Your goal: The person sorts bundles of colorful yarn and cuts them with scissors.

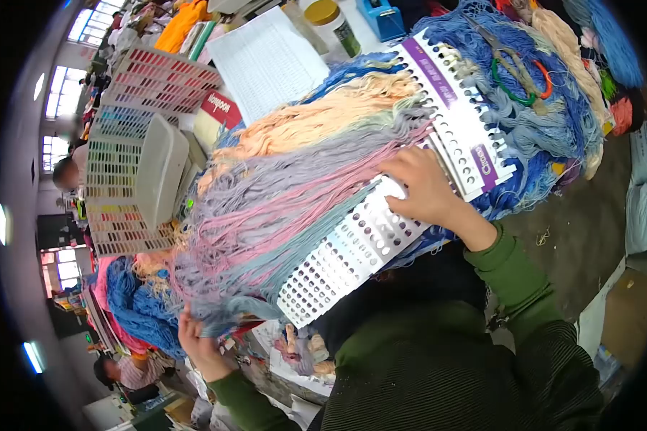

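My right hand (424, 188) is closed on the top end of a white punched card (331, 269), thumb on its face and fingers over the edge. Grey-blue thread (316, 219) runs along this card. Farther left, my left hand (200, 346) has its fingers pressed together at the loose ends of the threads. Pink thread (302, 185), grey-lilac thread (266, 172) and peach thread (323, 108) lie side by side, fanning out leftward. Another white card with a purple band (438, 75) lies beyond my right hand, threads along its holes.
Scissors (514, 68) with green and orange handles rest on blue yarn (546, 136). Further back are a paper sheet (269, 68), a lidded jar (332, 25), a white plastic tray (162, 172) and colour charts (118, 151). Other people are at the left.
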A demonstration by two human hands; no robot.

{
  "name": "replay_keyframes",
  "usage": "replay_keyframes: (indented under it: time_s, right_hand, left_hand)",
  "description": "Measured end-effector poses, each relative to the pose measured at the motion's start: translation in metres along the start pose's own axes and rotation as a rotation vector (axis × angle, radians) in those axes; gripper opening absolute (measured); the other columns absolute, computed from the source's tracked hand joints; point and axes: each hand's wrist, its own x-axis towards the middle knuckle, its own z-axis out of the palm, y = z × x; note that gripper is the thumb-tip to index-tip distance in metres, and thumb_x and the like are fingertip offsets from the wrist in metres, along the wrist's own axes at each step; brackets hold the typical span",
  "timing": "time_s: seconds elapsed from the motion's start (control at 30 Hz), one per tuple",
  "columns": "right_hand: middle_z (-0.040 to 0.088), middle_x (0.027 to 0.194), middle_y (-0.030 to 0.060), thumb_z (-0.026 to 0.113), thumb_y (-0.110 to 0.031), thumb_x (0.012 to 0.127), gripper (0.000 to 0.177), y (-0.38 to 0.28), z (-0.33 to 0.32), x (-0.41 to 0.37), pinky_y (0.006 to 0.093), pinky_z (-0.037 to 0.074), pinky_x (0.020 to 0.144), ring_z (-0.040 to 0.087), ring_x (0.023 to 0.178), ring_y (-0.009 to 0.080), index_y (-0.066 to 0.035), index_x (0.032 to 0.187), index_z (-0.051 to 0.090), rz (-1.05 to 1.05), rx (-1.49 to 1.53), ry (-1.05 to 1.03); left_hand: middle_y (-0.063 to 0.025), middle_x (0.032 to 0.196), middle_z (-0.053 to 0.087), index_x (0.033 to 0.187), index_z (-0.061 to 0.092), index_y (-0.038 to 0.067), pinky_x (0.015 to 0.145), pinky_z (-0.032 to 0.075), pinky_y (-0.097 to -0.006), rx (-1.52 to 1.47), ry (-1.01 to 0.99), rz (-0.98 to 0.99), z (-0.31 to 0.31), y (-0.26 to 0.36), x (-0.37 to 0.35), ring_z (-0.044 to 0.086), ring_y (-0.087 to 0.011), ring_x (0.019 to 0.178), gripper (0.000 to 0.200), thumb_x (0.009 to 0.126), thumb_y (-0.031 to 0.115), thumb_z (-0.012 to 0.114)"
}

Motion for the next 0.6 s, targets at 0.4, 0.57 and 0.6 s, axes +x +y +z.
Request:
replay_keyframes:
  time_s: [0.4, 0.57, 0.6]
  right_hand:
    - [0.054, 0.067, 0.0038, 0.057, -0.004, 0.072, 0.007, -0.11, 0.024, -0.043, 0.0176, 0.036, 0.045, 0.048, 0.054, 0.0055, 0.003, 0.074, 0.056, 0.35, 0.983, -0.253]
    - [0.053, 0.054, 0.0031, 0.054, -0.004, 0.073, 0.008, -0.114, 0.022, -0.037, 0.0178, 0.035, 0.04, 0.048, 0.045, 0.0062, 0.002, 0.074, 0.059, 0.597, 1.301, -0.363]
    - [0.053, 0.054, 0.003, 0.054, -0.004, 0.073, 0.009, -0.113, 0.021, -0.037, 0.0178, 0.035, 0.04, 0.047, 0.045, 0.0062, 0.003, 0.075, 0.059, 0.617, 1.317, -0.384]
  left_hand:
    - [-0.0203, 0.115, 0.041, 0.117, 0.032, -0.009, 0.083, 0.039, -0.0382, 0.109, -0.523, -0.446, 0.207, -0.171, -0.082, 0.045, -0.0261, 0.101, 0.054, 0.087, 0.036, 0.026]
    - [-0.0202, 0.111, 0.044, 0.116, 0.03, -0.011, 0.082, 0.039, -0.0352, 0.022, -0.501, -0.423, 0.201, -0.165, -0.084, 0.048, -0.0256, 0.097, 0.055, 0.086, 0.035, 0.029]
    - [-0.0199, 0.11, 0.045, 0.116, 0.031, -0.011, 0.082, 0.039, -0.0348, 0.08, -0.465, -0.368, 0.2, -0.166, -0.088, 0.048, -0.0251, 0.096, 0.053, 0.086, 0.033, 0.031]
